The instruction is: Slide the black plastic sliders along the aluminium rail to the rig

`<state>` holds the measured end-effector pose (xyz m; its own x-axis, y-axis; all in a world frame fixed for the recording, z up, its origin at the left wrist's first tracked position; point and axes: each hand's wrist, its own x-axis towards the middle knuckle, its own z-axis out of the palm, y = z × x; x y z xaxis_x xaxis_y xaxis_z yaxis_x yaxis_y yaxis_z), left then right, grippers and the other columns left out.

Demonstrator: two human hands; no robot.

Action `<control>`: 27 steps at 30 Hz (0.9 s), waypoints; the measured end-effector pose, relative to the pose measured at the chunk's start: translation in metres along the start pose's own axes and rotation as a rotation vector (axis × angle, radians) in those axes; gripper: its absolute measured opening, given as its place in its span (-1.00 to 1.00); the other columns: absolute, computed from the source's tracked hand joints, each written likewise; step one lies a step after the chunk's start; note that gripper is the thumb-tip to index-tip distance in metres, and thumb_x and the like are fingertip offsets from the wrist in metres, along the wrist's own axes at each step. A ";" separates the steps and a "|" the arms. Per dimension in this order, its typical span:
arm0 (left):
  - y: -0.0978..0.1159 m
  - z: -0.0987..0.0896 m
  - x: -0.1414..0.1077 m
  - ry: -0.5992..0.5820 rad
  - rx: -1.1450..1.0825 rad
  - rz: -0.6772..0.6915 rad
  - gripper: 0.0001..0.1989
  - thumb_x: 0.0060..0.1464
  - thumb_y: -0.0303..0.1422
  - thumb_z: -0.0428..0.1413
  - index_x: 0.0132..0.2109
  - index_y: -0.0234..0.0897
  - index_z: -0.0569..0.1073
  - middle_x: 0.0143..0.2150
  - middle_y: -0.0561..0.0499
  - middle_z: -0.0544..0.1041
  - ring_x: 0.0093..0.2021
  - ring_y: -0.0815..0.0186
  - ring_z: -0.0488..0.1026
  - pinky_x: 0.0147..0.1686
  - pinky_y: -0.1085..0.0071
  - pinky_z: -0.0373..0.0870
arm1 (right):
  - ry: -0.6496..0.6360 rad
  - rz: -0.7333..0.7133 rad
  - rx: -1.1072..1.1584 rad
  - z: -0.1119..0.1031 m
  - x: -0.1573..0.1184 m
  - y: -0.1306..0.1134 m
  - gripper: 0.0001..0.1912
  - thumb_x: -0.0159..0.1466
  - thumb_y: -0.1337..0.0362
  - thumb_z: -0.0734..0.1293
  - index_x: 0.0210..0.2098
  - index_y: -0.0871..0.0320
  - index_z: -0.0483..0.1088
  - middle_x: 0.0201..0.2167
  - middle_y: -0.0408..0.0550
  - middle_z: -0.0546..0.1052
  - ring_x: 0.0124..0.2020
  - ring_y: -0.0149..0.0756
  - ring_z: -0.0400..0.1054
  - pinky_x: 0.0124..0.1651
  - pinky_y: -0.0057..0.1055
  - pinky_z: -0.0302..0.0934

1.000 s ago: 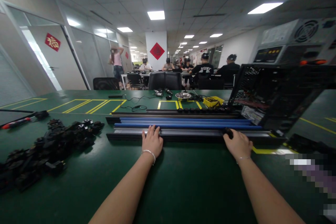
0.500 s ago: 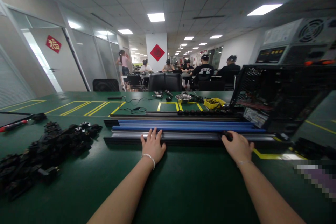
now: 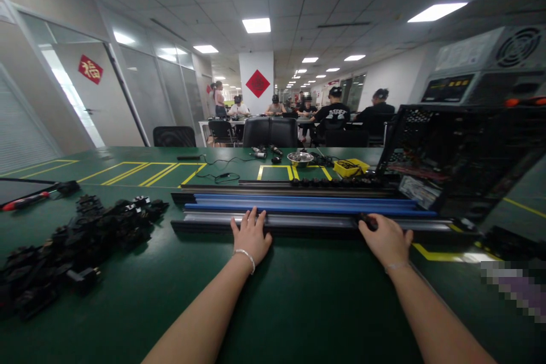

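My left hand [image 3: 251, 235] rests with spread fingers on the nearest long rail [image 3: 307, 219], which is black with a silvery inner strip. Farther right, my right hand [image 3: 387, 239] has its fingers closed on a small black part [image 3: 365, 220] at the same rail. Just behind lies a long blue rail [image 3: 307, 205], and beyond it a dark rail [image 3: 273, 190]. A row of small black pieces [image 3: 333, 182] runs along the back of the rails.
A heap of black parts [image 3: 85, 244] lies at left, near a red-handled tool [image 3: 26, 201]. An open computer case [image 3: 469, 153] stands at right. Behind the rails are a metal bowl [image 3: 300, 159] and a yellow basket [image 3: 350, 168]. Several people sit farther back.
The whole view has shifted slightly, so the table objects appear a little farther right. Both hands keep nearly the same place on the rail. In the background, a standing person has turned and lowered an arm.
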<state>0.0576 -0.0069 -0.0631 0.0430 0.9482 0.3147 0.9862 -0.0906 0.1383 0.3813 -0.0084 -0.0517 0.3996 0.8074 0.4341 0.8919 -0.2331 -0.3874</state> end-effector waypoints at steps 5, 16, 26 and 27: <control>0.000 0.000 0.000 -0.006 -0.004 -0.003 -0.39 -0.02 -0.19 -0.08 0.22 -0.09 0.08 0.31 -0.03 0.01 0.26 0.08 -0.06 0.14 -0.20 -0.32 | -0.022 -0.023 0.016 0.001 0.000 -0.004 -0.64 0.09 0.02 0.12 -0.27 0.10 0.34 -0.21 0.01 0.45 -0.09 -0.06 0.23 0.06 0.23 -0.24; 0.002 -0.002 -0.001 -0.007 0.015 -0.014 -0.40 -0.03 -0.19 -0.08 0.20 -0.07 0.10 0.30 -0.01 0.02 0.26 0.12 -0.05 0.15 -0.18 -0.30 | 0.008 -0.109 0.040 0.004 -0.002 -0.007 -0.60 0.07 0.00 0.14 -0.26 0.13 0.35 -0.25 0.03 0.46 -0.12 -0.06 0.25 0.01 0.14 -0.12; 0.001 -0.002 0.000 -0.006 0.001 -0.009 -0.40 -0.03 -0.20 -0.07 0.20 -0.08 0.11 0.31 -0.01 0.01 0.25 0.12 -0.04 0.14 -0.18 -0.30 | -0.027 -0.168 0.028 0.002 -0.003 -0.011 -0.57 0.09 -0.03 0.14 -0.23 0.13 0.36 -0.22 0.04 0.46 -0.10 -0.07 0.25 0.03 0.09 -0.11; 0.001 -0.002 0.000 -0.007 0.000 -0.009 -0.40 -0.03 -0.20 -0.07 0.20 -0.08 0.11 0.31 -0.01 0.01 0.25 0.12 -0.04 0.15 -0.18 -0.30 | -0.027 -0.169 0.028 0.002 -0.003 -0.011 -0.58 0.10 -0.03 0.14 -0.23 0.13 0.36 -0.21 0.04 0.46 -0.10 -0.07 0.24 0.03 0.09 -0.11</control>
<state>0.0581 -0.0080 -0.0612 0.0352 0.9510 0.3071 0.9866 -0.0820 0.1410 0.3695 -0.0076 -0.0500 0.2386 0.8482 0.4730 0.9394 -0.0781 -0.3338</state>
